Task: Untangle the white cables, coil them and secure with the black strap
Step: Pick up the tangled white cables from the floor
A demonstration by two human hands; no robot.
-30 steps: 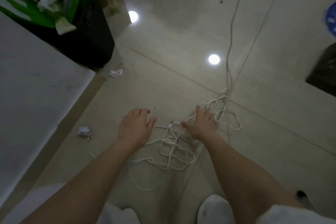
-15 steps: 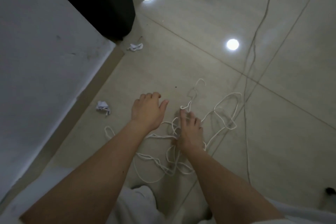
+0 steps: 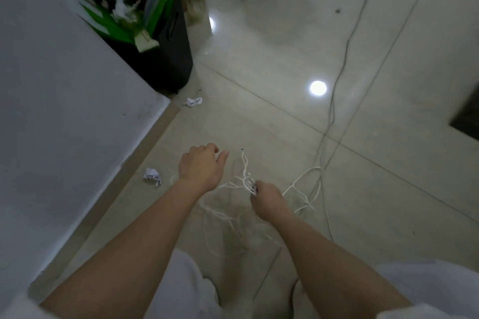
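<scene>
Glossy pale tiled floor [image 3: 259,65] with dark grout lines; two ceiling-light reflections [image 3: 318,88]. White bed [image 3: 57,101] at left. Black bin [image 3: 166,59] beside it, overfilled with green and white waste. Crumpled paper scraps [image 3: 152,176] lie on the floor.

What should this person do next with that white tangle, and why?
Probably bring the left hand over to take a loose strand beside the right hand and draw it apart. The right hand pinches a bunch of the white cables, lifted in a knot, while the left hand hovers and holds nothing, and loops trail across the floor.
</scene>
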